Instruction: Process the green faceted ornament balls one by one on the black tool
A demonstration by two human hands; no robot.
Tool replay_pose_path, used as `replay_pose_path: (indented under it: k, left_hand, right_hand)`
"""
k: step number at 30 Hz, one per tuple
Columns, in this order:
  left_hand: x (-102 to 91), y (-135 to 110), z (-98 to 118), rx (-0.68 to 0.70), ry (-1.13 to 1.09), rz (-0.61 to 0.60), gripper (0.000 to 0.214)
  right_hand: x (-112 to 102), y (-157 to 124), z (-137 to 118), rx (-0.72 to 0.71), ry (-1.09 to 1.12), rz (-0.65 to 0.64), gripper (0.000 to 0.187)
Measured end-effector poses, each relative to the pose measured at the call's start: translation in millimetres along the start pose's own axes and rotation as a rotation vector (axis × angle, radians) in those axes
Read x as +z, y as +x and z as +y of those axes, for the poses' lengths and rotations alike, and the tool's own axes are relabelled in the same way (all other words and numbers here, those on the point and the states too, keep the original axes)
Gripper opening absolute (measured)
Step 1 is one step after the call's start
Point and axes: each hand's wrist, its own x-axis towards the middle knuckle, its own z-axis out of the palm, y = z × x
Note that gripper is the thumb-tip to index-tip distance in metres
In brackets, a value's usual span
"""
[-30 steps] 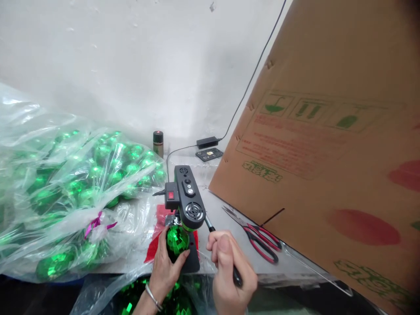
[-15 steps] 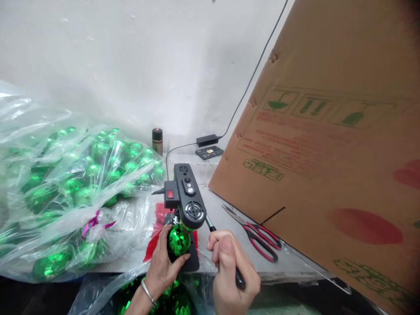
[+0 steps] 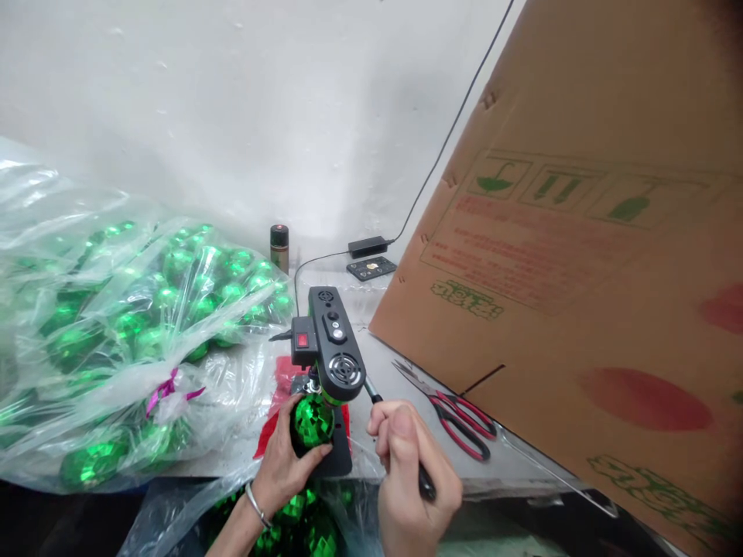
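A shiny green faceted ornament ball point(image 3: 314, 422) sits in the curled fingers of my left hand point(image 3: 293, 445), under the front end of a black bench machine point(image 3: 337, 344). The machine has a box with a red switch point(image 3: 303, 340) at its left side. My right hand point(image 3: 413, 472) is closed round the black grip of a lever point(image 3: 427, 486), whose metal rod runs up to the machine's right side. Beneath the ball lies the machine's black base point(image 3: 341, 456), with red material point(image 3: 268, 435) under it. The top of the ball is partly hidden by the machine.
A clear plastic bag point(image 3: 139, 348) of green balls covers the left of the table. More green balls point(image 3: 318, 534) lie below its front edge. Red-handled scissors point(image 3: 458, 422) and a large cardboard box point(image 3: 557, 232) are at right. A phone point(image 3: 371, 268) and a dark-capped can point(image 3: 279, 247) stand behind.
The ball has turned and shifted slightly up and left with my left hand. My right hand keeps its hold on the lever, nearly still.
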Motion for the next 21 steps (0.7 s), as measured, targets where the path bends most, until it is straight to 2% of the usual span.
replay_pose_path:
  k: [4, 9, 17, 21]
  left_hand:
    - [-3.0, 3.5, -2.1, -0.09, -0.036, 0.098, 0.083]
    - [-1.6, 7.6, -6.7, -0.127, -0.055, 0.095, 0.088]
    - [-9.6, 3.3, -14.7, -0.045, 0.015, 0.013, 0.082]
    - [-7.6, 1.7, -16.0, -0.021, 0.082, 0.016, 0.083]
  right_hand:
    - [0.0, 0.3, -0.9, 0.001, -0.005, -0.012, 0.046]
    - [0.4, -0.6, -1.2, -0.01, -0.006, -0.027, 0.044]
    - [-1.6, -3.6, 2.3, -0.016, 0.015, -0.047, 0.04]
    - [-2.5, -5.0, 3.9, -0.005, 0.02, -0.053, 0.039]
